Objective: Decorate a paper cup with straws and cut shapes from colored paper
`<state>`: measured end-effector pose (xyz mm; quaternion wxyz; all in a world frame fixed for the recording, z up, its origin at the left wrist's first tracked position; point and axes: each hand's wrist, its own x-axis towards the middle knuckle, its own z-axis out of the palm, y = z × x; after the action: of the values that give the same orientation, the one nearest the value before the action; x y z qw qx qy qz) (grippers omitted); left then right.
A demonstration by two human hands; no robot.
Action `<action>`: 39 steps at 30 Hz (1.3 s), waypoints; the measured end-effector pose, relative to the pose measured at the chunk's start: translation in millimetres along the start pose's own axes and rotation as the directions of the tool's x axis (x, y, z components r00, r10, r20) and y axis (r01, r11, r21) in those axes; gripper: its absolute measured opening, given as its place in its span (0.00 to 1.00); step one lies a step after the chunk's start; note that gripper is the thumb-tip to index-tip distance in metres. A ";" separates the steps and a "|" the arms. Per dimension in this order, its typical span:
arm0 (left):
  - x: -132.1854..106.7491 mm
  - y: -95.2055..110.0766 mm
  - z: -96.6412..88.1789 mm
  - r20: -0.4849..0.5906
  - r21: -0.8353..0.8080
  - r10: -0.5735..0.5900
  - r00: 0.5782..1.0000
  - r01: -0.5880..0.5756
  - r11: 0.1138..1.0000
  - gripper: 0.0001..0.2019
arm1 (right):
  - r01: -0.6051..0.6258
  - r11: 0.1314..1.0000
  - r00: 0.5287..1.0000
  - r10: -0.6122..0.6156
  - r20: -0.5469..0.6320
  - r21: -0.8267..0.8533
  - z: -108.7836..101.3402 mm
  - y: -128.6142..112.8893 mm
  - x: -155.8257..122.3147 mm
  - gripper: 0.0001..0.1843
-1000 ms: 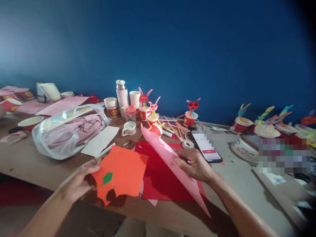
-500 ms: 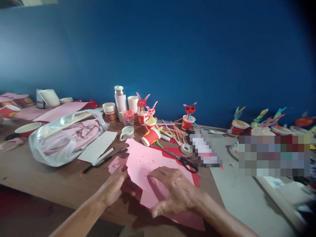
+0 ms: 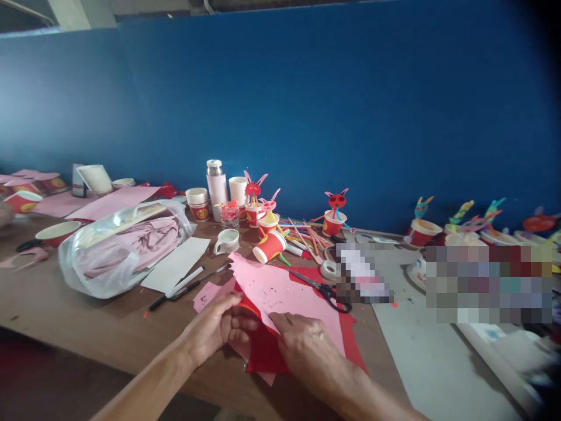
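Pink paper (image 3: 284,286), ragged at its far left corner, lies mostly on the near side of the black-handled scissors (image 3: 323,287), which run along its far right border. Red paper (image 3: 355,345) shows beneath it, reaching out on the near side of the scissors' handles. Left of the scissors, the left hand (image 3: 219,327) curls its fingers at the pink paper's lifted left edge, where a strip of orange paper (image 3: 252,307) peeks out; whether it pinches anything I cannot tell. Nearer than the scissors, the right hand (image 3: 307,342) lays bent fingers on the pink paper by that same edge; its thumb is hidden, so I cannot tell whether it grips.

Just beyond the scissors sits a tape roll (image 3: 326,275), and farther left a tipped red cup (image 3: 269,247), so room on that side is tight. Well left of the scissors lie pens (image 3: 184,287), with brown tabletop (image 3: 100,327) stretching from them to the front edge. Right of the scissors, a grey surface (image 3: 407,362) offers a wider stretch.
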<state>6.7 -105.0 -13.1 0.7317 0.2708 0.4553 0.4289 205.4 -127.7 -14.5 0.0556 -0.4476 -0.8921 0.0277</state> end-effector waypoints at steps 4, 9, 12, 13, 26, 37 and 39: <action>-2.6 3.5 -19.1 0.030 0.023 -0.009 1.000 0.009 1.000 0.09 | 0.032 0.999 0.999 -0.032 0.013 0.006 -3.2 0.3 -1.2 0.09; -14.3 13.9 -44.7 -0.042 0.098 0.011 0.999 -0.006 0.995 0.13 | 0.051 0.999 0.997 -0.051 0.059 -0.009 -7.6 -1.8 -3.5 0.10; -24.0 22.5 -49.1 -0.065 0.078 -0.020 0.998 0.025 0.997 0.15 | 0.055 0.999 0.998 -0.054 0.035 -0.002 -12.8 2.7 -3.2 0.13; -26.6 25.0 -48.8 -0.060 0.064 -0.035 0.998 0.038 0.997 0.15 | 0.049 0.999 0.999 -0.049 0.013 0.005 -14.5 5.1 -2.8 0.14; -11.5 29.4 -45.5 -0.025 0.041 -0.140 0.990 0.141 0.989 0.12 | -0.008 0.999 1.000 0.007 0.024 0.052 -6.9 13.6 2.4 0.12; -3.8 19.0 -12.1 0.061 0.267 -0.151 0.987 0.130 0.955 0.05 | -0.040 0.998 0.998 0.042 -0.047 0.055 1.5 5.0 1.2 0.10; -3.1 20.2 -9.0 0.067 0.278 -0.126 0.990 0.103 0.955 0.06 | -0.068 0.996 0.996 0.071 -0.052 0.059 1.4 1.9 0.4 0.12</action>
<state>-9.7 -97.9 0.2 0.7295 0.3604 0.4938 0.3068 206.6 -126.2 -16.1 0.0916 -0.4773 -0.8729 0.0431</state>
